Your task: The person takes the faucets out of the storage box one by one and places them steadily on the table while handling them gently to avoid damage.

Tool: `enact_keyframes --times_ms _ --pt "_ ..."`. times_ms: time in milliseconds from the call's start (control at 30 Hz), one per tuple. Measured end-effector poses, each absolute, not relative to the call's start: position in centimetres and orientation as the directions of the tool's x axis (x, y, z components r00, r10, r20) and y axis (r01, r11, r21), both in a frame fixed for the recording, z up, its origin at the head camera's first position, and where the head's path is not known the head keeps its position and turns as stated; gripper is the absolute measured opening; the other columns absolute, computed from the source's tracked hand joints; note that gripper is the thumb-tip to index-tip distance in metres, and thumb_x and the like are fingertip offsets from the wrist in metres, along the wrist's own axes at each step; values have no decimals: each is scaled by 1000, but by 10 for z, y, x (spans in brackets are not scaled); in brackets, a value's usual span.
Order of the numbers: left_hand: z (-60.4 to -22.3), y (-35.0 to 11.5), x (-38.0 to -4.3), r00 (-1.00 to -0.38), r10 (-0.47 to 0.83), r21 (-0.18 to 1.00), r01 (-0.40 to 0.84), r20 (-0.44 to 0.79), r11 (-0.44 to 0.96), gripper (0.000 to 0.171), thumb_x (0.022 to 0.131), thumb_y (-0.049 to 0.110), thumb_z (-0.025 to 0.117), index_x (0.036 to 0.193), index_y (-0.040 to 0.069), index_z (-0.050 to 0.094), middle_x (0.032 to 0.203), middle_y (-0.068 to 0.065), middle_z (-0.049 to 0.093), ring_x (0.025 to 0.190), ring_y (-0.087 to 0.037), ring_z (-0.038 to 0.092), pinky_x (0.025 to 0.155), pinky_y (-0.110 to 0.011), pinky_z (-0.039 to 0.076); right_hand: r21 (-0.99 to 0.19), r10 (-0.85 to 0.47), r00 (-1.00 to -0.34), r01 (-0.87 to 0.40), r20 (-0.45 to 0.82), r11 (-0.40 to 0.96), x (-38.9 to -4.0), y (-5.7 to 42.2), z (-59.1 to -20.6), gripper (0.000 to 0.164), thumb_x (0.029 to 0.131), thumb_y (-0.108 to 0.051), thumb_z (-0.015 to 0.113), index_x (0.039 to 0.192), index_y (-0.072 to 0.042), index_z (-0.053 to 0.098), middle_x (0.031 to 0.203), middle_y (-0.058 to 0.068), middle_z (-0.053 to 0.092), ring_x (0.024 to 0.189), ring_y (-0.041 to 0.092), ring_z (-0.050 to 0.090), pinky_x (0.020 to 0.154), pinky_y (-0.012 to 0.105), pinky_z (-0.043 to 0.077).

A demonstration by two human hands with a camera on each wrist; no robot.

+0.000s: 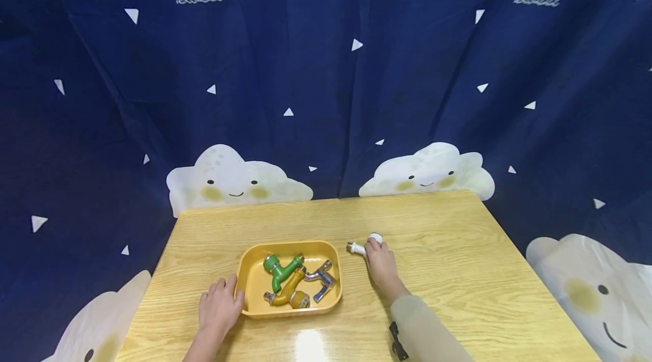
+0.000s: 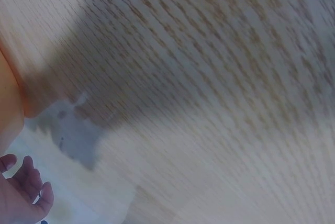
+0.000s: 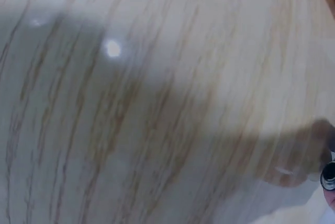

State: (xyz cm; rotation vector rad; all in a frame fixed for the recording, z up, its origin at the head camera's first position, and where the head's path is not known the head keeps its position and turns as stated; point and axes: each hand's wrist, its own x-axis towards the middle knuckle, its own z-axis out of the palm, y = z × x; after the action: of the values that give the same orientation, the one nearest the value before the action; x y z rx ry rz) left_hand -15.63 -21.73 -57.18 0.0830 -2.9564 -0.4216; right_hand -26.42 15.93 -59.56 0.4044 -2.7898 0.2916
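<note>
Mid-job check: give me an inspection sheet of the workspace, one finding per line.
Surface: wood-grain table, with bright glare in front of the tray.
Job's things: yellow tray holding a green tap, a yellow tap and a silver tap; white tap outside it, to the right.
Clutter: small black item beside the right sleeve; cannot tell what it is.
Hands: left hand touches the tray's left rim; right hand grips the white tap.
Cables: nothing seen.
Surroundings: dark blue curtain with white triangles, smiling clouds and "smile sweet" lettering.
</note>
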Motion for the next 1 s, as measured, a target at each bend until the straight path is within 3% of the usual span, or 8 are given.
enact_keyframes --times_ms 267,433,767,1000 --pt "-572 -217 -156 -986 -76 289 -31 146 957 35 88 26 46 115 5 51 96 -18 56 87 -36 53 71 -52 42 -140 -263 -892 -333 367 932 -263 160 -601 14 81 -12 66 92 -5 61 104 6 55 79 29 52 53 37 45" --pt "-572 -217 -156 -985 -76 287 -30 153 957 35 88 25 46 116 5 51 96 -19 56 86 -37 53 70 -52 42 -110 -276 -881 -340 384 934 -262 161 -603 16 81 -10 65 96 -5 63 106 6 57 82 28 54 54 36 46" --pt "-572 -217 -155 -985 -77 292 -30 151 956 37 88 26 45 117 5 51 97 -19 56 87 -36 53 70 -51 42 -128 -279 -890 -344 362 930 -260 163 -605 27 81 -13 64 107 -10 61 109 4 56 91 29 53 63 42 48" --pt "-573 -218 -156 -986 -74 290 -28 152 957 37 88 26 45 117 4 51 97 -19 56 86 -37 54 69 -51 43 -124 -303 -890 -362 342 924 -256 170 -603 38 83 -24 60 120 -18 56 121 5 53 104 30 52 78 46 45"
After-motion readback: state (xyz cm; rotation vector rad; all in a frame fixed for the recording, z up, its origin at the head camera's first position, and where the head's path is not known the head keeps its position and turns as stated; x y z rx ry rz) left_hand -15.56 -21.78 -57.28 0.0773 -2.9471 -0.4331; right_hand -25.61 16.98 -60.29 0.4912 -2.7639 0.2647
